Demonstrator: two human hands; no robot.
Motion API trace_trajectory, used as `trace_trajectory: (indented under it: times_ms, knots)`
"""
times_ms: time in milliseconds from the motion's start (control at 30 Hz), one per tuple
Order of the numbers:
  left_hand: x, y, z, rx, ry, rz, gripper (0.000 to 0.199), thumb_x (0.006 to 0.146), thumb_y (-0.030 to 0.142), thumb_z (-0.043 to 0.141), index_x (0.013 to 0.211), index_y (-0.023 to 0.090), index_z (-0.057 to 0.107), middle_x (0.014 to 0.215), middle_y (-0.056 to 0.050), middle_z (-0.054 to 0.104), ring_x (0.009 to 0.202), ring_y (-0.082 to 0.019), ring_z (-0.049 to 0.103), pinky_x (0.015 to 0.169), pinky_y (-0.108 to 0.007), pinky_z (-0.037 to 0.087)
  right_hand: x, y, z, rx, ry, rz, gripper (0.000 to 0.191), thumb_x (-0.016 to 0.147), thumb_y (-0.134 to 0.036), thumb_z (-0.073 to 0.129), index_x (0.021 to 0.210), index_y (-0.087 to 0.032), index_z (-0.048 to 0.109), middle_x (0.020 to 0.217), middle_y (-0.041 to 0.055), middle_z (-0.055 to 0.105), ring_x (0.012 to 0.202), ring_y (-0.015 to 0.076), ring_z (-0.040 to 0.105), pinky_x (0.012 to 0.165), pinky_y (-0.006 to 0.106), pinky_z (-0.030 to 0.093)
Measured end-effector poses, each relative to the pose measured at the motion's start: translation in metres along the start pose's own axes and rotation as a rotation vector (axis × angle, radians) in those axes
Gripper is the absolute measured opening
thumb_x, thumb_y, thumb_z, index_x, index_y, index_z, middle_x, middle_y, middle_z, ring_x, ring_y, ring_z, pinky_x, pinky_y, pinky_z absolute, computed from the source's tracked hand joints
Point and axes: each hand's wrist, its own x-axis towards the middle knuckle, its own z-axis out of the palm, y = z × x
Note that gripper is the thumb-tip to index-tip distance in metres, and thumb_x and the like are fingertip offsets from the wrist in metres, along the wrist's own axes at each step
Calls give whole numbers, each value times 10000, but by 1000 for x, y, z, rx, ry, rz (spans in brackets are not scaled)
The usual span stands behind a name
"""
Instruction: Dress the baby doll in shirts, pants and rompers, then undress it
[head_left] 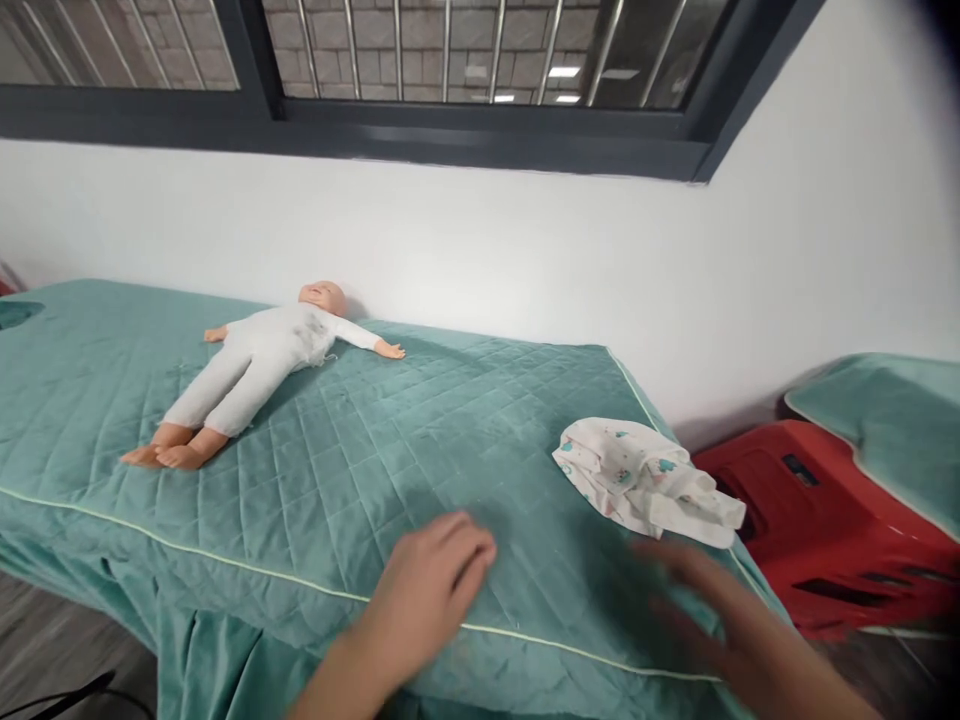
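My left hand [431, 585] is over the front part of the green quilted bed [450, 430], its fingers curled together; whether anything is inside them is hidden. To the right, my right hand [731, 625] is blurred, with fingers apart and nothing between them. Just beyond it, a crumpled white baby garment [637, 475] with a small green pattern lies near the bed's right edge. A baby doll [274, 345] in a white body suit lies on its back at the left, arms spread, head toward the wall.
Behind the bed is a white wall [480, 250] below a dark window frame [480, 135] with metal bars. A red plastic stool or chair [847, 520] stands beyond the bed's right edge, partly under green cloth [892, 430]. A black cable [75, 692] lies on the floor at lower left.
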Motion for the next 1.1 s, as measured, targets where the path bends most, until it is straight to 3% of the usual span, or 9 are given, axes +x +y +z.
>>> trace_trajectory:
  times_ms: [167, 267, 367, 500, 667, 800, 933, 1033, 1100]
  knots:
    - [91, -44, 4, -186, 100, -122, 175, 934, 299, 490, 968, 213, 639, 987, -27, 687, 889, -170, 635, 847, -319, 474, 73, 56, 29, -228, 88, 208, 724, 774, -479, 649, 1399, -167, 459, 1480, 207, 433, 1313, 399, 477, 1024, 541, 448]
    - [106, -63, 7, -374, 119, -281, 198, 918, 342, 510, 986, 206, 637, 935, -24, 678, 758, -155, 645, 723, -298, 483, 96, 65, 46, -206, 28, 473, 717, 748, -447, 642, 1383, -162, 473, 1281, 198, 597, 1100, 354, 630, 859, 466, 522]
    - [101, -66, 6, -564, 109, -314, 261, 888, 399, 571, 1071, 226, 641, 1013, -36, 676, 801, -164, 657, 646, -269, 476, 112, 41, 59, -132, -23, 514, 548, 778, -414, 596, 1281, -201, 547, 959, 97, 693, 804, 275, 665, 720, 397, 508]
    - [96, -63, 2, -650, 105, -94, 565, 730, 344, 789, 1264, 279, 615, 1318, -54, 612, 1210, -228, 564, 998, -323, 449, 133, -30, 86, 249, -73, 326, 406, 763, -388, 603, 1123, -201, 584, 855, 40, 676, 759, 231, 624, 678, 336, 481]
    - [97, -76, -1, -1062, 571, -280, 608, 707, 421, 797, 1257, 230, 622, 1308, -81, 637, 1187, -259, 593, 1006, -360, 462, 153, -107, 121, 467, -159, 198, 327, 848, -512, 577, 994, -221, 607, 887, 11, 667, 810, 204, 600, 725, 323, 472]
    - [100, -84, -2, -1276, 738, -451, 507, 708, 462, 776, 1114, 173, 680, 1068, -76, 730, 989, -248, 677, 868, -348, 519, 181, -117, 120, 370, -170, 97, 250, 848, -419, 601, 1015, -234, 622, 961, 24, 683, 829, 209, 606, 767, 350, 471]
    - [101, -84, -2, -1154, 732, -395, 439, 765, 487, 734, 1086, 190, 697, 1121, -58, 719, 1038, -214, 660, 910, -314, 500, 213, -111, 98, 268, 111, 2, 224, 837, -298, 578, 1041, -224, 629, 1031, 72, 681, 892, 237, 613, 820, 397, 483]
    - [101, -82, -5, -1239, 722, -436, 464, 809, 540, 678, 1105, 182, 682, 1104, -70, 727, 1044, -224, 666, 929, -340, 503, 210, -117, 90, 246, 297, -28, 241, 843, -257, 549, 1074, -223, 612, 1079, 88, 654, 955, 246, 616, 844, 415, 496]
    - [102, -82, -7, -1359, 708, -464, 472, 814, 538, 672, 1109, 170, 666, 1064, -79, 738, 1010, -234, 684, 916, -359, 515, 192, -126, 95, 258, 257, -77, 226, 868, -257, 535, 1082, -231, 601, 1088, 84, 643, 966, 241, 622, 846, 410, 509]
